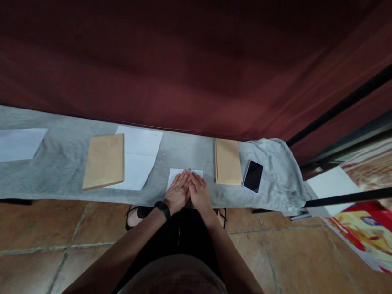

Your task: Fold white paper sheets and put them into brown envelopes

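Observation:
A small white sheet of paper [175, 171], seemingly folded, lies near the front edge of the cloth-covered table. My left hand [177, 191] rests flat on it with the fingers stretched out. Beside it, touching, my right hand [198, 191] also lies flat on the paper, its fingers extended. Between them the two hands hide most of the sheet. To their right sits a stack of brown envelopes [228, 162]. On the left, another brown envelope or stack [105, 162] overlaps larger white sheets [141, 156] that show a crease.
A phone [253, 176] with a dark screen lies right of the envelopes. More white paper [4, 143] is at the far left. Grey cloth [62, 148] covers the table, bunched at the right end. Behind hangs a dark red curtain [191, 69]; black poles [370, 88] and a printed box [376, 233] stand right.

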The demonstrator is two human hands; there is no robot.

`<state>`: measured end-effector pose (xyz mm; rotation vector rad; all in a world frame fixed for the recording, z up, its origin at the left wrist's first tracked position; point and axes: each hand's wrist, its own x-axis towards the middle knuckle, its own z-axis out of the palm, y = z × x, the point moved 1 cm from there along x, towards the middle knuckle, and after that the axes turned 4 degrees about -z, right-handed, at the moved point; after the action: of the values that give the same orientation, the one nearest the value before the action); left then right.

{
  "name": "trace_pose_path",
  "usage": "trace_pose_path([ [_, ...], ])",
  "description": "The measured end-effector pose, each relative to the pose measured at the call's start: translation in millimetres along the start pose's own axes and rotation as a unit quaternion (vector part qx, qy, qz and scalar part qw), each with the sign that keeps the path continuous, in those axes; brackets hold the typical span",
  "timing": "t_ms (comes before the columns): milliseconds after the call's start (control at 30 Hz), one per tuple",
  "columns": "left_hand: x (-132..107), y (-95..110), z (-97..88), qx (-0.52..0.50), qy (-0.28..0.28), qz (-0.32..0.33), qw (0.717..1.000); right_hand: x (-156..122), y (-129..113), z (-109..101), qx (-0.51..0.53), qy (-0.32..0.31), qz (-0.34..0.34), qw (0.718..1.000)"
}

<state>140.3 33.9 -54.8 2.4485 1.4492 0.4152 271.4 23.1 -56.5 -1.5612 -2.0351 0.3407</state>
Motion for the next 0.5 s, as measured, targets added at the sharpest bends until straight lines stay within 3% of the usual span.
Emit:
trace_pose_path([
  [167,2.5,-2.0,12.7,0.046,-0.016,-0.018,0.999,-1.6,-17.2,9.6,-0.07,-0.002,-0.001,0.998],
  [500,-8.0,-29.6,3.1,0.038,0.064,-0.107,0.991,-6.5,-7.6,15.9,-0.129,0.036,0.022,0.991],
])
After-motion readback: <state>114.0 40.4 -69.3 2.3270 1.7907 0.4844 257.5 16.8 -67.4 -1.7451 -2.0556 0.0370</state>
